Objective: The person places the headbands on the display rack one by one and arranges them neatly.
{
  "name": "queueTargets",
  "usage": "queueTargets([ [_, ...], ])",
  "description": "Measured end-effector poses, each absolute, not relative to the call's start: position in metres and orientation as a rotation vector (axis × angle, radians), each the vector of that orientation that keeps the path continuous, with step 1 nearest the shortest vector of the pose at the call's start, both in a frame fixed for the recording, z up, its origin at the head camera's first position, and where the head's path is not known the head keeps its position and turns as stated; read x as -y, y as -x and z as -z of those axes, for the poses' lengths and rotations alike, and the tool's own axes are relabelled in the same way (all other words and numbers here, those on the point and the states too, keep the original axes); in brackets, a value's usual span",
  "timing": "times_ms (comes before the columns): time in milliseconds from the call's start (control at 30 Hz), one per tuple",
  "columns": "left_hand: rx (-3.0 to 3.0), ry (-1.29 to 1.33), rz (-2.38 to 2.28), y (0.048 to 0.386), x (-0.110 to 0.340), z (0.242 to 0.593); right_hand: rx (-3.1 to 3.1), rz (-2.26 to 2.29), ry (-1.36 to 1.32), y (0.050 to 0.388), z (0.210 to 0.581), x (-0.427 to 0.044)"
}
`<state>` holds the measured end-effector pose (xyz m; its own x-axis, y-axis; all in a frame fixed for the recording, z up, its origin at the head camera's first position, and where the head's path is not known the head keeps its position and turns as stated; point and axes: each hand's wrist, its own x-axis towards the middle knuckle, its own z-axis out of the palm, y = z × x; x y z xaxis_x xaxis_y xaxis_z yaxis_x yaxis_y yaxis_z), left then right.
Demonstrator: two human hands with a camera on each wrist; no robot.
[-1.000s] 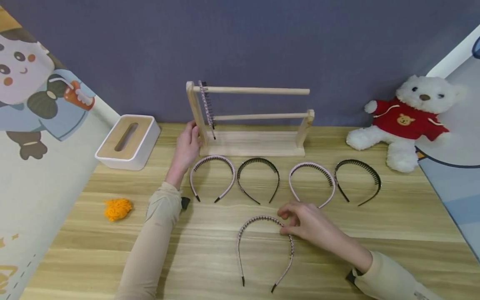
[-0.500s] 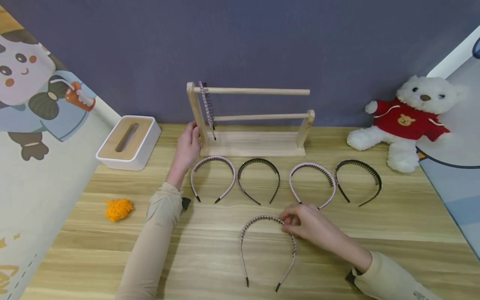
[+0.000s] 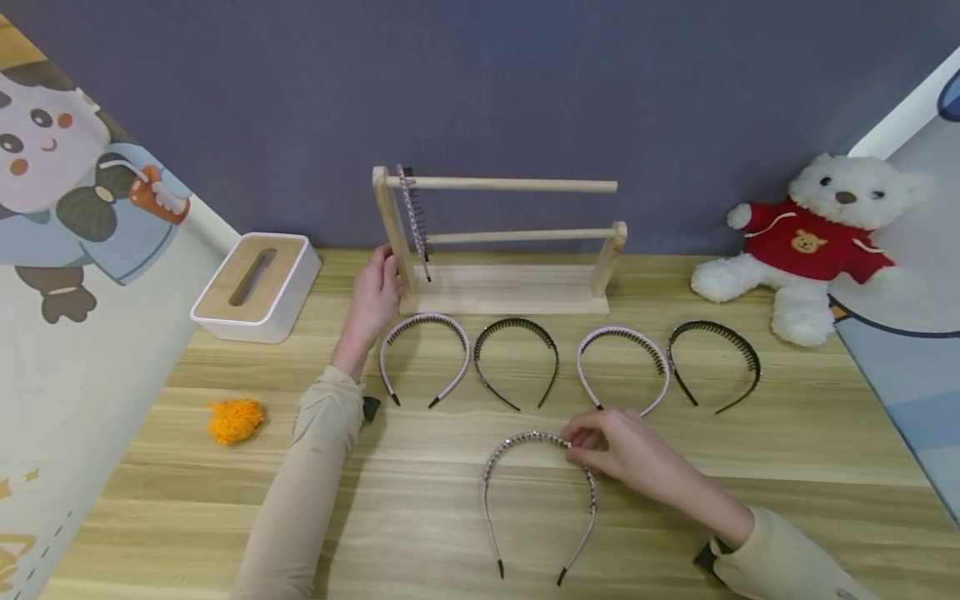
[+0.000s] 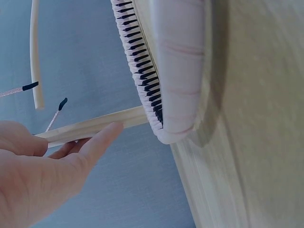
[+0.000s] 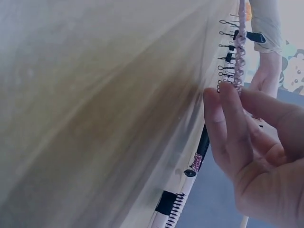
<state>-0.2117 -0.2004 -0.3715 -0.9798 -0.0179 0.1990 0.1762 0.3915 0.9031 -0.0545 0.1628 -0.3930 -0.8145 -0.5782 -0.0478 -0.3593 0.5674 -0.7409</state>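
Observation:
My left hand [image 3: 377, 290] grips the left post of a wooden headband rack [image 3: 510, 292]; in the left wrist view, thumb and fingers lie on either side of that post [image 4: 95, 128]. One beaded headband [image 3: 412, 208] hangs at the left end of the rack's upper rod. Lower down, my right hand [image 3: 626, 454] pinches the upper right part of a pinkish beaded headband [image 3: 535, 436], whose tips point toward me. The right wrist view shows fingertips on its beaded band [image 5: 240, 61]. Whether its tips touch the table is unclear.
Between rack and right hand lie a pink headband [image 3: 427, 316], a black one [image 3: 516, 322], another pink one [image 3: 617, 331] and another black one [image 3: 712, 324]. A tissue box [image 3: 292, 292] and orange yarn bundle [image 3: 236, 421] are left; a teddy bear [image 3: 810, 242] sits right.
The right hand's fingers have drawn in on the beaded headband, which has shifted slightly right and tilted a little. My left hand stays on the rack post.

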Motion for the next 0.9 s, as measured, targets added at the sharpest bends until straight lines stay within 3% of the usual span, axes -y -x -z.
queueTargets([
  [900, 2.463, 0.160, 1.628, 0.210, 0.199, 0.371, -2.503, 1.243, 0.657, 0.060, 0.353, -0.175],
])
